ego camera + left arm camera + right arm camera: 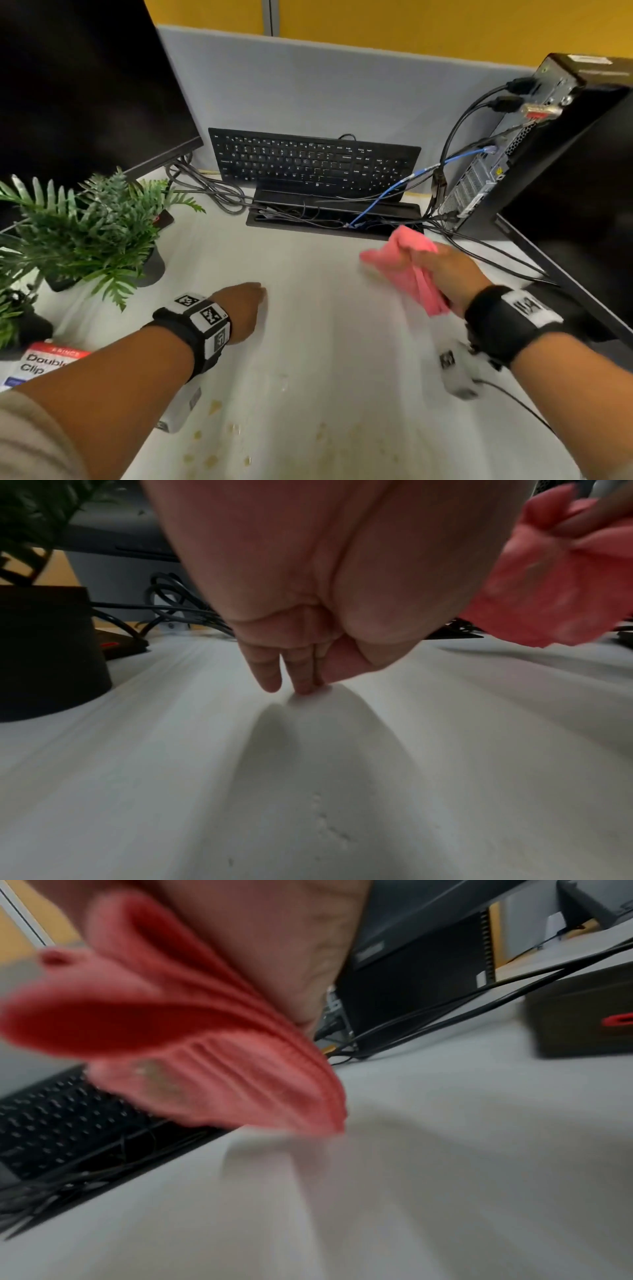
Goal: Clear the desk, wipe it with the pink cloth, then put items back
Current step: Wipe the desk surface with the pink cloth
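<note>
My right hand (442, 270) grips the bunched pink cloth (400, 260) over the right rear part of the white desk (325, 342), just in front of the cable tray. In the right wrist view the cloth (205, 1047) hangs folded from the hand (274, 947); it is blurred, with a brownish smear on it. Whether its lower edge touches the desk I cannot tell. My left hand (257, 301) is at mid desk, empty, its straight fingertips (303, 688) touching the surface. Brownish stains (219, 445) dot the desk's front.
A black keyboard (315, 164) leans against the grey partition behind the open cable tray (332, 222). Potted plants (85, 226) and a monitor (85, 85) stand at the left, a clip box (41, 363) near my left forearm. A PC tower (548, 144) with cables stands at the right.
</note>
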